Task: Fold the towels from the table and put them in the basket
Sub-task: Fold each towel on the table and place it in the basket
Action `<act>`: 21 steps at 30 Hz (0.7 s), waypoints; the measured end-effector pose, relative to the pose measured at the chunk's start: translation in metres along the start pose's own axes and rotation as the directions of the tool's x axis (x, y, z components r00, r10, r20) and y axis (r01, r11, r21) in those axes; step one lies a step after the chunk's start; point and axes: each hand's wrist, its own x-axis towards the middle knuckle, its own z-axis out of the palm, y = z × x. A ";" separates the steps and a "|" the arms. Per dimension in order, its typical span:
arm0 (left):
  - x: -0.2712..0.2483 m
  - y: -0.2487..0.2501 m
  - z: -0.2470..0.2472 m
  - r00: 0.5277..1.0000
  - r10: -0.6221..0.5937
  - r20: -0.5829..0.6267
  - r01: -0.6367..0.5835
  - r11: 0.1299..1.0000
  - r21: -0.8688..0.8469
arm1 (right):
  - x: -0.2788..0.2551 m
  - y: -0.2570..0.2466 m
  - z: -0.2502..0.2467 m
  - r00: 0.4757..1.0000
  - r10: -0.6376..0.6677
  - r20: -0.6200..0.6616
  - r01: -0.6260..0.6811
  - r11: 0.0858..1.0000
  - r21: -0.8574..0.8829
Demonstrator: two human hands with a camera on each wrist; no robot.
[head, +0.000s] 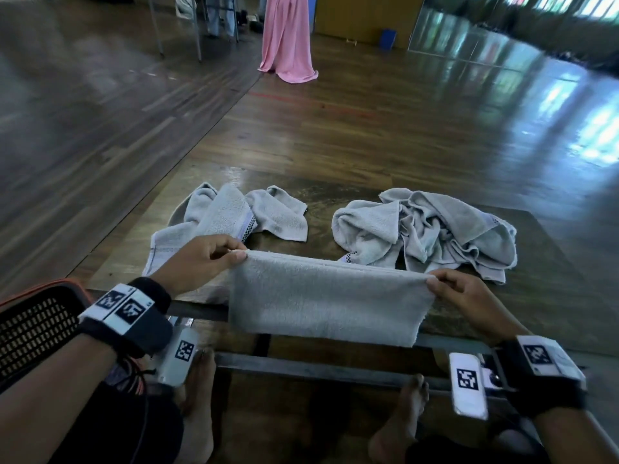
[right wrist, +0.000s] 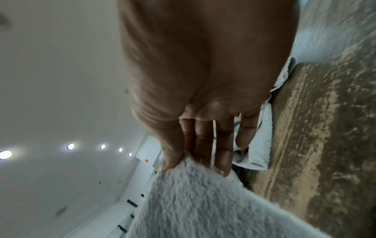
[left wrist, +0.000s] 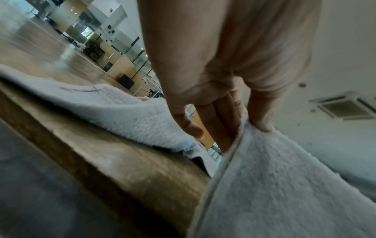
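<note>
I hold a light grey towel (head: 328, 299) folded over, hanging above the table's near edge. My left hand (head: 214, 256) pinches its top left corner and my right hand (head: 449, 288) pinches its top right corner. In the left wrist view the thumb and fingers (left wrist: 260, 119) clamp the towel (left wrist: 284, 185) edge. The right wrist view shows fingers (right wrist: 203, 148) pinching the towel (right wrist: 203, 201) corner. A loose grey towel (head: 231, 216) lies on the wooden table (head: 552, 296) at back left. A crumpled pile of towels (head: 425, 229) lies at back right. The black mesh basket (head: 33, 326) stands at my left.
The table has a metal frame bar (head: 335, 366) along its near edge, with my bare feet (head: 405, 413) below it. Glossy wooden floor (head: 368, 122) stretches beyond, with a pink cloth (head: 288, 38) hanging far back.
</note>
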 end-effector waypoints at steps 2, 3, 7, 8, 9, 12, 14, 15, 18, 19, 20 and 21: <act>0.007 -0.006 0.008 0.999 -0.025 -0.044 0.028 0.997 0.073 | 0.011 0.005 0.002 1.000 0.020 0.007 -0.019 0.990 -0.140; 0.009 -0.007 0.012 0.997 -0.037 -0.071 0.044 0.994 0.100 | 0.017 0.008 0.004 1.000 0.029 0.004 -0.028 0.979 -0.202; 0.018 -0.011 0.026 0.989 0.001 -0.150 0.043 0.956 0.291 | 0.031 0.016 0.012 0.996 0.067 -0.054 -0.081 0.943 -0.321; 0.020 -0.011 0.029 0.988 0.021 -0.153 0.038 0.927 0.373 | 0.034 0.017 0.015 0.995 0.075 -0.064 -0.093 0.930 -0.354; 0.021 -0.011 0.031 0.988 0.030 -0.152 0.042 0.894 0.445 | 0.035 0.018 0.017 0.994 0.085 -0.070 -0.106 0.914 -0.393; 0.028 -0.011 0.037 0.986 0.067 -0.155 0.037 0.810 0.585 | 0.040 0.021 0.023 0.983 0.124 -0.136 -0.176 0.850 -0.496; 0.031 -0.009 0.043 0.981 0.147 -0.129 -0.029 0.763 0.646 | 0.040 0.019 0.029 0.968 0.085 -0.238 -0.213 0.780 -0.588; 0.033 -0.008 0.046 0.983 0.169 -0.073 -0.079 0.745 0.663 | 0.040 0.018 0.032 0.967 0.009 -0.256 -0.179 0.737 -0.652; 0.037 -0.001 0.061 0.979 0.156 0.130 -0.202 0.691 0.694 | 0.039 0.011 0.049 0.978 -0.195 -0.079 0.060 0.619 -0.783; 0.038 0.000 0.067 0.974 0.150 0.169 -0.226 0.678 0.699 | 0.039 0.009 0.055 0.981 -0.192 -0.003 0.112 0.584 -0.804; 0.039 0.001 0.073 0.969 0.149 0.196 -0.245 0.668 0.702 | 0.040 0.007 0.061 0.984 -0.169 0.056 0.140 0.544 -0.827; 0.040 0.002 0.077 0.966 0.152 0.211 -0.258 0.657 0.709 | 0.042 0.006 0.066 0.986 -0.142 0.092 0.152 0.506 -0.849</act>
